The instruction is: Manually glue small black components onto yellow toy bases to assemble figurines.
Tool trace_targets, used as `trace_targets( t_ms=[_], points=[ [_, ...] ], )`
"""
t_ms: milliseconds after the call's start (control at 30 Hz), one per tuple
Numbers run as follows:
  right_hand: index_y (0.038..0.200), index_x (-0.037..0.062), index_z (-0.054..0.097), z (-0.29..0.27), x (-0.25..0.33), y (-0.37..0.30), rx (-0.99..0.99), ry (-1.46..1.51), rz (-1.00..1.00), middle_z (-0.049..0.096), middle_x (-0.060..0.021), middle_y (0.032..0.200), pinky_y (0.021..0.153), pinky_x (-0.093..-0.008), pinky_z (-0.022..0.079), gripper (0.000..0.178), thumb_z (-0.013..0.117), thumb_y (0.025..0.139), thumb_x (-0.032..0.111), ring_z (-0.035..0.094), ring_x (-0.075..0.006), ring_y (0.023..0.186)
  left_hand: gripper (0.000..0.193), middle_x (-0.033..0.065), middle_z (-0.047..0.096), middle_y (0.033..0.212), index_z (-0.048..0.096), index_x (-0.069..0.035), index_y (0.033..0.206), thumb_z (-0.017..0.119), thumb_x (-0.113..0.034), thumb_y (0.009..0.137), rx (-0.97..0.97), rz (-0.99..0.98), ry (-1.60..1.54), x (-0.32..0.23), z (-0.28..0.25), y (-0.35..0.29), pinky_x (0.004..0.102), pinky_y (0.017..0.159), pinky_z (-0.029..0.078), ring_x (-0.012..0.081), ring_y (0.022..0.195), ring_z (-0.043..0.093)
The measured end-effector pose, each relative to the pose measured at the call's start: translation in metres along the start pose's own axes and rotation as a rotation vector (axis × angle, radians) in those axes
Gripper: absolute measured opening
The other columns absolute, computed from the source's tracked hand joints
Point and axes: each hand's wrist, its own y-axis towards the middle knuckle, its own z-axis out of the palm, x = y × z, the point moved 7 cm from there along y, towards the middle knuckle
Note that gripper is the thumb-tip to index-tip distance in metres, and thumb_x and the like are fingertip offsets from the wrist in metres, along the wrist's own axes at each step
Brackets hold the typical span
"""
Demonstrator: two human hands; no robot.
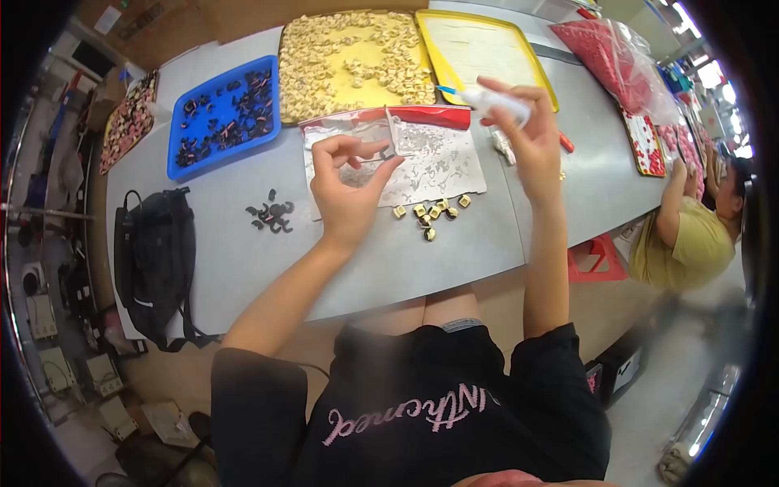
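Note:
My left hand (349,185) is over the left part of a glue-spotted white sheet (438,166). Its thumb and fingers curl toward each other around something thin and small, too fine to make out. My right hand (531,134) is raised to the right of the sheet, gripping a white squeeze bottle (503,105) with a blue nozzle tip that points left. Just below the sheet lie several small cream-and-dark square pieces (434,213). On the table left of my left hand is a loose pile of black curved pieces (272,216).
A blue tray (174,146) of black pieces stands at the left, beside a yellow tray (355,81) of cream pieces. Behind my right hand lies another yellow tray (531,61). A black bag (154,260) sits front left, a bag of red pieces (604,61) back right. Someone in yellow-green (682,243) works at right.

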Motion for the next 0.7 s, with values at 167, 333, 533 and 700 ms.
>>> trace_targets(
  t_ms=[167,333,533,700],
  points=[
    [0.104,0.0031,0.051,0.017,0.001,-0.034,0.212,-0.701,-0.224,0.061,-0.0112,0.109,0.083,-0.0338,0.048,0.03,0.068,0.079,0.001,0.061,-0.0265,0.098,0.045,0.0074,0.069,0.089,0.044,-0.006,0.098,0.081,-0.008,0.071,0.004,0.005,0.001,0.001,-0.002,0.004,0.0281,0.074,0.044,0.0124,0.082,0.06],
    [0.105,0.0007,0.051,0.016,-0.015,-0.04,0.302,-0.836,-0.217,0.058,-0.0153,0.104,0.084,-0.0393,0.047,0.029,0.065,0.08,0.006,0.057,-0.0347,0.097,0.045,0.0091,0.067,0.091,0.045,-0.006,0.097,0.081,-0.004,0.07,0.02,0.004,-0.001,-0.005,0.001,0.007,0.0263,0.072,0.043,0.0135,0.084,0.059],
    [0.093,-0.002,0.059,0.049,0.105,-0.07,0.149,0.104,-0.045,0.059,-0.0127,0.095,0.086,-0.0333,0.044,0.012,0.061,0.086,0.008,0.057,-0.0234,0.092,0.041,0.0056,0.065,0.09,0.05,-0.006,0.096,0.081,-0.007,0.07,-0.017,-0.034,0.004,0.013,-0.011,-0.01,0.0277,0.073,0.043,0.0132,0.08,0.056],
    [0.112,-0.0101,0.057,0.096,0.241,-0.09,0.842,0.941,-0.272,0.049,-0.0262,0.12,0.097,-0.0368,0.036,0.067,0.064,0.084,0.051,0.05,-0.0315,0.108,0.041,0.0068,0.067,0.091,0.05,-0.006,0.099,0.08,-0.007,0.071,0.09,0.006,-0.001,0.001,0.022,-0.012,0.0275,0.07,0.043,0.0134,0.082,0.058]
  ],
)
